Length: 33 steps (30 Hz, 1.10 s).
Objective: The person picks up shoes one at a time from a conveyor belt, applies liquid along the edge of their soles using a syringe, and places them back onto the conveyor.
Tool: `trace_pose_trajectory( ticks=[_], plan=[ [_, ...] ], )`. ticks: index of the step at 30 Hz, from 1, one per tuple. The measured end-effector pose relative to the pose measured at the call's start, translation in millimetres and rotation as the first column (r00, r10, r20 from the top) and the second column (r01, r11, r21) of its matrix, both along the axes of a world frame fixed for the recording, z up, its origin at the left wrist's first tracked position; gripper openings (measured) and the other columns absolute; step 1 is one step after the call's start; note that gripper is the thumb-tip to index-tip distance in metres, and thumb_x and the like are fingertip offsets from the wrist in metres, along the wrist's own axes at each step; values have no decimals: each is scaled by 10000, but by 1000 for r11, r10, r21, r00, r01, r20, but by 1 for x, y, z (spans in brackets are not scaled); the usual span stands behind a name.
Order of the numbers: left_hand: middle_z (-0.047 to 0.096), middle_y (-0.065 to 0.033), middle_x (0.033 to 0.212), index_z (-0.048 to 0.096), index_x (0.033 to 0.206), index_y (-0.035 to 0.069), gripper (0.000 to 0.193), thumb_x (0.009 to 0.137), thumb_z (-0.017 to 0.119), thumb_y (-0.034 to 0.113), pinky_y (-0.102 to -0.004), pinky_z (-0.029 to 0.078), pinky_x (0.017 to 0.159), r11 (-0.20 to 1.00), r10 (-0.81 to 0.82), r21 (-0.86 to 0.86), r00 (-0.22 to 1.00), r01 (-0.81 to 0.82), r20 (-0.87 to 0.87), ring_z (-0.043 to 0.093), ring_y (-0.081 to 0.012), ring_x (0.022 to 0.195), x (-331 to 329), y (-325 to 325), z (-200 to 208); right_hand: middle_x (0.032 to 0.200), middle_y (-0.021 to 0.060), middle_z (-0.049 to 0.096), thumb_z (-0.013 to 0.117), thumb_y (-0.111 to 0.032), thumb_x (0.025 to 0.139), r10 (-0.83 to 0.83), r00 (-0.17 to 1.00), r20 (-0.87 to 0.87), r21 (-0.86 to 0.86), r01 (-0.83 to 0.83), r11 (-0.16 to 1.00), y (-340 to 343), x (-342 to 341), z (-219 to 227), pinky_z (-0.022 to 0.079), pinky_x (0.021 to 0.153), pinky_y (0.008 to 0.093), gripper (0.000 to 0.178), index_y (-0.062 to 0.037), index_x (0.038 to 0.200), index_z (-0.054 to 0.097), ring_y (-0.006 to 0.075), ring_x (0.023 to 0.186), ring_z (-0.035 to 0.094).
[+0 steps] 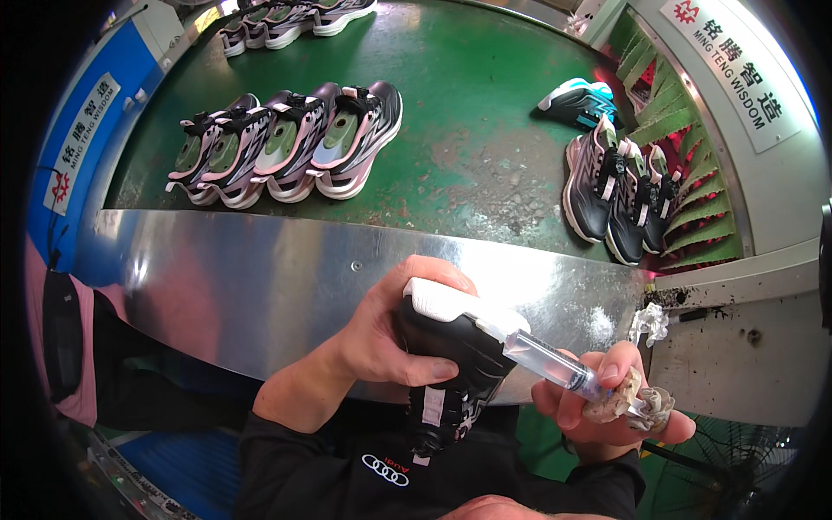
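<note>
My left hand is wrapped round a black shoe with a white sole, held up in front of my chest with its toe end up and its pink-grey strap pointing down. In my right hand is a clear plastic syringe, nearly level and tilted down to the right. Its tip meets the line between the shoe's white sole and black upper. Crumpled whitish wrapping covers the plunger end at my fingers. Whether liquid is coming out at the tip cannot be made out.
A metal ledge borders the green belt. Several shoes stand in a row at left, more shoes at the far end. Black-pink shoes and a turquoise shoe stand by green curtain strips. Someone in pink and black is at left.
</note>
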State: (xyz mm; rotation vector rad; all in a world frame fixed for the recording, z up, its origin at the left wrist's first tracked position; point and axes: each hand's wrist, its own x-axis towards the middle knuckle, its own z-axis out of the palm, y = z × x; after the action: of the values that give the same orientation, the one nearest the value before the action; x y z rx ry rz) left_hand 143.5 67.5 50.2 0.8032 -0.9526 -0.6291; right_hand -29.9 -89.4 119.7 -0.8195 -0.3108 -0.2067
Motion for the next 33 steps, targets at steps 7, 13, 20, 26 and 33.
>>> trace_pose_trajectory(
  ticks=[7, 13, 20, 26, 33],
  plan=[
    [526, -96, 1110, 451, 1185, 36, 640, 625, 756, -22, -328, 425, 907, 996, -73, 41, 989, 79, -131, 522, -176, 1048, 1, 8, -1, 1004, 161, 525, 617, -699, 716, 11, 1000, -13, -15, -11, 1000, -3, 0, 0, 381, 796, 329, 876, 18, 1187, 436, 231, 917, 496],
    [525, -89, 1111, 451, 1183, 31, 640, 625, 762, -8, -331, 435, 907, 998, -48, 22, 988, 52, -147, 528, -177, 1049, 3, 6, -6, 1000, 179, 535, 648, -682, 698, -15, 1000, -1, -19, 15, 1000, -5, -5, -7, 360, 834, 347, 890, 24, 1198, 435, 230, 939, 484],
    [546, -164, 1061, 403, 1183, 40, 705, 612, 778, 212, -337, 485, 815, 986, 102, 147, 977, -76, -185, 577, -237, 952, 7, 3, -8, 984, 182, 528, 655, -702, 671, -71, 997, 3, 29, 71, 997, -5, -7, -19, 357, 841, 350, 938, 29, 1210, 420, 227, 942, 488],
    [558, -157, 1077, 375, 1182, 22, 720, 619, 772, 231, -374, 509, 831, 973, 156, 208, 942, -96, -297, 599, -274, 989, 10, 4, -9, 1018, 178, 505, 712, -648, 662, -78, 997, -17, 58, 78, 995, -8, -17, -37, 384, 805, 314, 942, 31, 1236, 401, 235, 930, 503],
    [601, -270, 1050, 446, 1181, -21, 627, 691, 712, 264, -444, 522, 826, 987, -112, 61, 917, 146, -383, 624, -365, 945, 21, -15, -5, 1034, 171, 494, 785, -564, 634, -30, 1000, -1, 45, 30, 999, -11, -21, -59, 394, 804, 301, 964, 46, 1267, 390, 236, 966, 508]
  ],
)
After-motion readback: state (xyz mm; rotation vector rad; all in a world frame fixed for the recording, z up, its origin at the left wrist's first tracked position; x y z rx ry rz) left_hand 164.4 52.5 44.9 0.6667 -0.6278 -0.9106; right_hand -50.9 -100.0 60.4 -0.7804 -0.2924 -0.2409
